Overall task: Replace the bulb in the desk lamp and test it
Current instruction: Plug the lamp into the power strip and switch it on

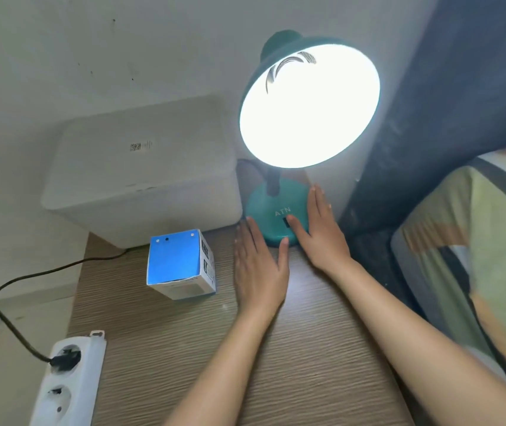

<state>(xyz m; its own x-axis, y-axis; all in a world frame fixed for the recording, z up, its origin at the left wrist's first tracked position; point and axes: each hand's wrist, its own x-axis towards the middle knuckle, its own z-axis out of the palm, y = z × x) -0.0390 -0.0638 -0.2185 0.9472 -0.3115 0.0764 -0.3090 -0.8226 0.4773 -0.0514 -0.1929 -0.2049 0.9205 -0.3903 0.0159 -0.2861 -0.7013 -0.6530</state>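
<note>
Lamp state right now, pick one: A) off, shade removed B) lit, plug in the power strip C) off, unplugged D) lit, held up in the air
B: the lamp shade glows bright white, and the black plug sits in the power strip; the lamp base stands on the desk, open hands beside it.

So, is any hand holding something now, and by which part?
Nothing is gripped. Both hands are open and flat: the left hand beside the lamp base, the right hand resting against its front and right side.
</note>
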